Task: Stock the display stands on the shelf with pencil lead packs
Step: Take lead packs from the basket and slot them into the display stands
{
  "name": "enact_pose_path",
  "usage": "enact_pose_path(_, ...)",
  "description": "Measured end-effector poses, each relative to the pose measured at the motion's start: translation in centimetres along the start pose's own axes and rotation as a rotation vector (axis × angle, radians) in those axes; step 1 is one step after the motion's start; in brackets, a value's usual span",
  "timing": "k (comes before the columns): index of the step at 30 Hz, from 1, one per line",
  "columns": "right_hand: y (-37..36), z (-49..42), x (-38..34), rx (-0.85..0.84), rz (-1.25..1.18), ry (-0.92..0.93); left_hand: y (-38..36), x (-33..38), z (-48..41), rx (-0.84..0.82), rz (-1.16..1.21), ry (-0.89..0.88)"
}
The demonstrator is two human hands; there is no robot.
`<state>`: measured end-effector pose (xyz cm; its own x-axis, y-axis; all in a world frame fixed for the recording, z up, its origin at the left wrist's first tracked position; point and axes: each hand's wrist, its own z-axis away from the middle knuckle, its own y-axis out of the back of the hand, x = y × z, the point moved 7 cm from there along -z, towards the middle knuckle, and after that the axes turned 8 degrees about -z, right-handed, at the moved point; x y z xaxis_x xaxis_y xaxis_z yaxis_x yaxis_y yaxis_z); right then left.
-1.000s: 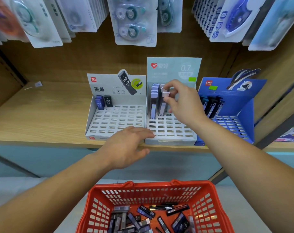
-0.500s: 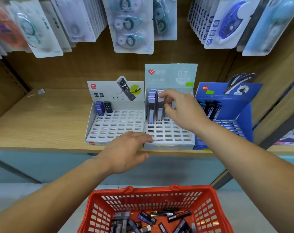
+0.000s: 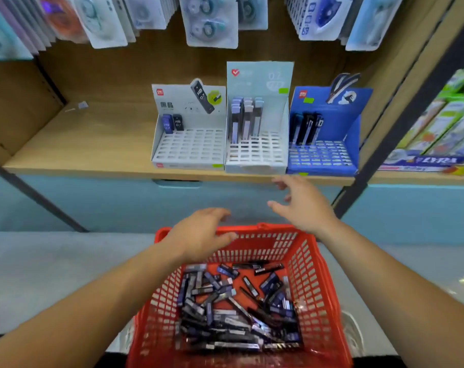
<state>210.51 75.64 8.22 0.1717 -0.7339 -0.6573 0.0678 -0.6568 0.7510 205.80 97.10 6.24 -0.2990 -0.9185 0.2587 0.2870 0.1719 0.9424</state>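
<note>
Three display stands sit side by side on the wooden shelf (image 3: 79, 144): a white stand (image 3: 188, 147) with two packs at its back left, a pale green stand (image 3: 256, 152) with several upright lead packs (image 3: 245, 119), and a blue stand (image 3: 322, 155) holding dark packs. Below, a red basket (image 3: 315, 274) holds a heap of loose pencil lead packs (image 3: 233, 309). My left hand (image 3: 199, 235) hovers over the basket's far rim, fingers relaxed and empty. My right hand (image 3: 302, 205) hangs open below the shelf edge, above the basket's far right corner.
Blister packs of correction tape (image 3: 209, 19) hang above the stands. Boxed goods (image 3: 437, 134) fill the neighbouring shelf at right, past a dark upright post (image 3: 400, 123). The shelf's left half is bare wood. Pale floor surrounds the basket.
My right hand has left the pale green stand and dropped below the shelf edge, empty. My left hand came off the shelf front down to the basket rim. The view tilted downward.
</note>
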Motion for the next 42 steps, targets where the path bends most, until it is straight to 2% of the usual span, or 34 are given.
enact_pose_path(7,-10.1,9.7,8.4,-0.288,-0.009,-0.186,-13.9,-4.5,6.9,-0.325,-0.049,0.151)
enact_pose_path(14,-20.6,12.9,14.7,-0.714,0.044,-0.380,-23.1,-7.7,4.8,-0.512,-0.024,0.270)
enact_pose_path(18,-25.2,12.3,16.8,-0.750,0.048,-0.424,-28.9,-9.0,2.6,-0.558,-0.022,0.283)
enact_pose_path(22,-28.6,12.9,17.7,-0.813,0.073,-0.408,-32.3,-10.0,2.2,-0.519,0.002,0.336)
enact_pose_path(25,-30.4,13.7,17.2,-0.861,0.111,-0.347,-33.1,-10.3,2.0,-0.455,-0.040,0.306)
enact_pose_path(31,-33.4,14.0,15.5,-0.962,0.127,-0.237,-34.2,-10.7,3.0,-0.476,0.161,0.297)
enact_pose_path(38,-35.5,14.0,15.4,-1.029,0.215,-0.203,-34.3,-10.3,3.6,-0.516,0.213,0.260)
enact_pose_path(42,-35.9,14.3,15.0,-1.030,0.180,-0.194,-34.2,-10.7,3.7,-0.557,0.273,0.258)
